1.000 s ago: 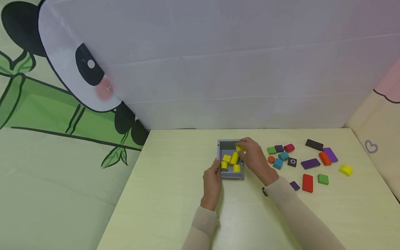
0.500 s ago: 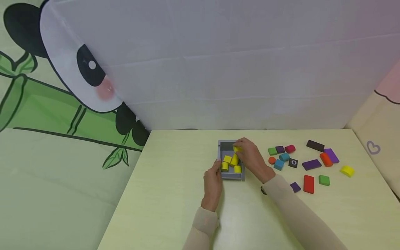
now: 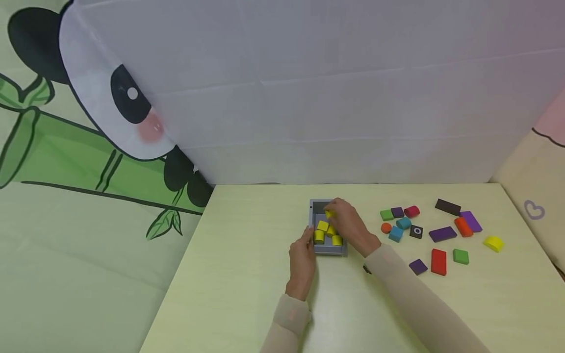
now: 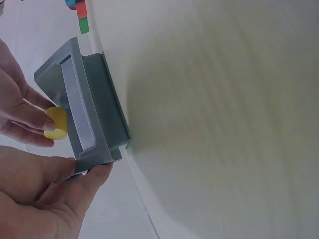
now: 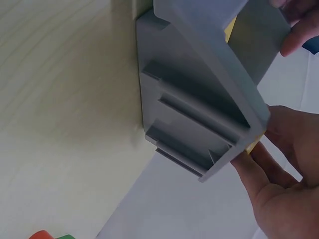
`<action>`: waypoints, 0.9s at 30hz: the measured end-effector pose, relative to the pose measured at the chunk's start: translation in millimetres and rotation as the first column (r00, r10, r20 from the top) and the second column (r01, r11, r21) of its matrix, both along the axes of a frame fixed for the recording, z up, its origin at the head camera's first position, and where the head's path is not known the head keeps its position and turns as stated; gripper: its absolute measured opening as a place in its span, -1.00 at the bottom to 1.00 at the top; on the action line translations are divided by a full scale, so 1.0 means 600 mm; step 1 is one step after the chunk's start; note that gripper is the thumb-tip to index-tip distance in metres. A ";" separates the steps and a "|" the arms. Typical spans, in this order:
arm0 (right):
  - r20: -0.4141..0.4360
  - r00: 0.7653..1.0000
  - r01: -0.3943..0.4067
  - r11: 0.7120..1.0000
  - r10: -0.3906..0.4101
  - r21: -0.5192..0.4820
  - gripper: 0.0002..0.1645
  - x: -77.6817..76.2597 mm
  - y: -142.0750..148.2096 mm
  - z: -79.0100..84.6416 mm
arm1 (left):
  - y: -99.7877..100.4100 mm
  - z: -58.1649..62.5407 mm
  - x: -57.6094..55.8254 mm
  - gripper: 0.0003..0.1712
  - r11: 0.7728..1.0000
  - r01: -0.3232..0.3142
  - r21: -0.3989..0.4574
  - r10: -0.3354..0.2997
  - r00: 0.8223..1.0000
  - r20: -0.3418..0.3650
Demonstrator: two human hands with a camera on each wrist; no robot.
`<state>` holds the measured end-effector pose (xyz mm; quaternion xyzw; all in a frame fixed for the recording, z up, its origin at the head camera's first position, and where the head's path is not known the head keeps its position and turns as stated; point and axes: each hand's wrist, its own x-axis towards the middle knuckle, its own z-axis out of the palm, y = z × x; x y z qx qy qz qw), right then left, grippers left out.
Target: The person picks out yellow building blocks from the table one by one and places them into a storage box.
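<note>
In the head view a grey box (image 3: 328,252) stands on the table with several yellow blocks (image 3: 319,238) in it. My left hand (image 3: 302,264) grips its left side; the left wrist view shows thumb and fingers pinching the rim (image 4: 94,160). Over the far part of the box, my right hand (image 3: 350,226) pinches a yellow cylinder block (image 4: 56,123) between thumb and fingertips. From the right wrist, the box wall (image 5: 194,99) covers most of the inside, and only a sliver of yellow shows at the right fingertips.
Several loose coloured blocks lie to the right: a red one (image 3: 439,262), an orange one (image 3: 463,226), a black one (image 3: 448,207) and a yellow arch (image 3: 493,243) among them. A pale wall cloth (image 3: 282,132) hangs behind the table's far edge.
My right hand has moved left and slightly nearer with the yellow cylinder block, further over the box. My left hand keeps its grip on the box side.
</note>
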<state>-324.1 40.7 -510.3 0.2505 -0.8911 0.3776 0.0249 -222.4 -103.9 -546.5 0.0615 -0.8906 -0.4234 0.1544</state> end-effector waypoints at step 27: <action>0.001 0.999 -0.053 0.995 0.053 0.082 -0.68 -0.052 -0.014 -0.011 | 0.031 0.009 -0.027 -0.54 0.997 -0.059 -0.039 0.059 0.998 -0.002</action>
